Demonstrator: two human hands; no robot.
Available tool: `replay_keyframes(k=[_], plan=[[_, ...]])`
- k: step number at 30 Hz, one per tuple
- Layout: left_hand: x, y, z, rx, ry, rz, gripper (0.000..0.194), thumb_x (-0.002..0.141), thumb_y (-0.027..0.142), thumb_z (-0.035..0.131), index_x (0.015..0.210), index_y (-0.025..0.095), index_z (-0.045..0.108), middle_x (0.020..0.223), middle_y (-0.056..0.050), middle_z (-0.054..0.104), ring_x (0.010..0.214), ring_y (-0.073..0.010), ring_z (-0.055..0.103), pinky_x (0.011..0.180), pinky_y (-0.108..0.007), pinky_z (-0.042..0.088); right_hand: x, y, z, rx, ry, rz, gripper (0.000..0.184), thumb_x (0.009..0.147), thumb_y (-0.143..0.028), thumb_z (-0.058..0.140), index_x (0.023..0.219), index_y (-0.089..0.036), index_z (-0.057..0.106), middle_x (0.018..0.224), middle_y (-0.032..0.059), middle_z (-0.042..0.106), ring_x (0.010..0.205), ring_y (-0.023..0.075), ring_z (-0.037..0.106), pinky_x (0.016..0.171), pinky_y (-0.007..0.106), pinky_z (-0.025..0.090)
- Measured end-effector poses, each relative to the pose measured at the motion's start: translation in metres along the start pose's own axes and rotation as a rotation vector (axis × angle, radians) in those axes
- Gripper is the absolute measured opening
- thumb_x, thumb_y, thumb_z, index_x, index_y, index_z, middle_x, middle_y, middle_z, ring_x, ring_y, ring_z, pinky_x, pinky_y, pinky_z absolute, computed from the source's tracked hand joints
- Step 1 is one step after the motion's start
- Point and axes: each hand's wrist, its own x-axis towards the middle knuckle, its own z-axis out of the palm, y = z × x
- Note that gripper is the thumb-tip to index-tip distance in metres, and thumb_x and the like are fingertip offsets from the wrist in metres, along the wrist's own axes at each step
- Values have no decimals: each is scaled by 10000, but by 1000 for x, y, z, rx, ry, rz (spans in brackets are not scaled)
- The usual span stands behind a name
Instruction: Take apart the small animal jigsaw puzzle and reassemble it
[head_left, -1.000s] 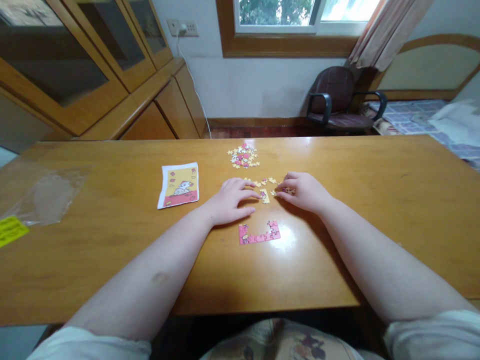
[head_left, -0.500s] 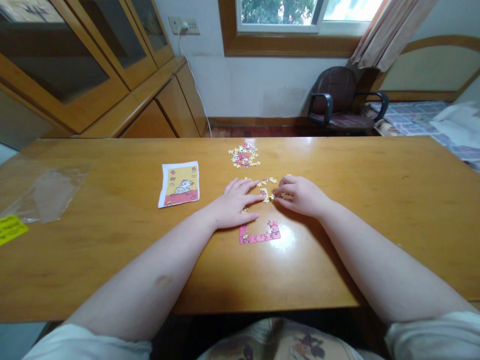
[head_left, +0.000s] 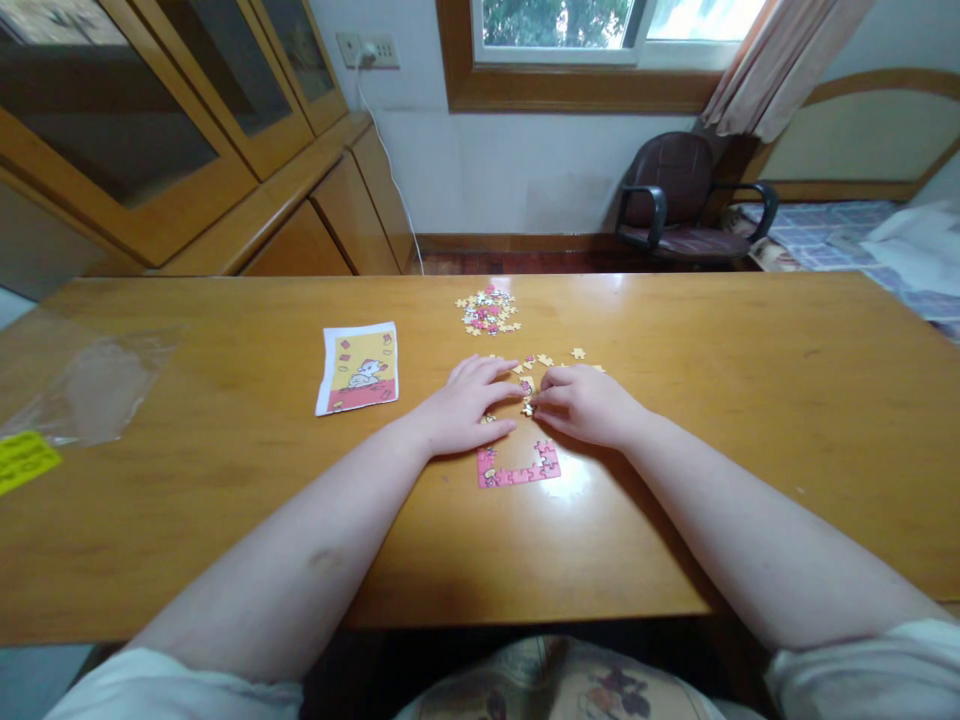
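Observation:
My left hand lies flat on the wooden table, fingers stretched toward a small joined yellow puzzle section. My right hand sits just right of that section, fingers curled, its fingertips pinching a small puzzle piece against it. A pink L-shaped run of joined pieces lies just below both hands. A few loose yellow pieces lie beyond my right hand. A pile of loose pieces sits farther back.
A reference picture card lies left of my left hand. A clear plastic bag and a yellow slip rest at the table's left end. Beyond the table stand a wooden cabinet and a dark armchair.
My right hand has slid left from the loose yellow pieces to the small joined section, uncovering those pieces. My left hand has barely moved.

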Motion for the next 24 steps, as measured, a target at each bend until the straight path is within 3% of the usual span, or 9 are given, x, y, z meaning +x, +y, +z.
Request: replay_keyframes(k=[10, 24], plan=[[0, 0, -1, -23, -10, 23, 310, 836, 383, 615, 1121, 274, 673, 1448, -90, 462, 1347, -316, 370, 1135, -588, 224, -3, 5, -7, 64, 31, -34, 240, 896, -330, 549, 874, -198, 748, 844, 63, 654, 745, 160, 582, 693, 292, 419], [1, 2, -3, -47, -36, 41, 289, 825, 379, 631, 1086, 271, 697, 1449, -81, 467, 1339, -319, 378, 1131, -575, 235, -2, 4, -8, 105, -22, -54, 256, 902, -311, 528, 849, -182, 743, 860, 68, 659, 749, 161, 584, 707, 295, 429]])
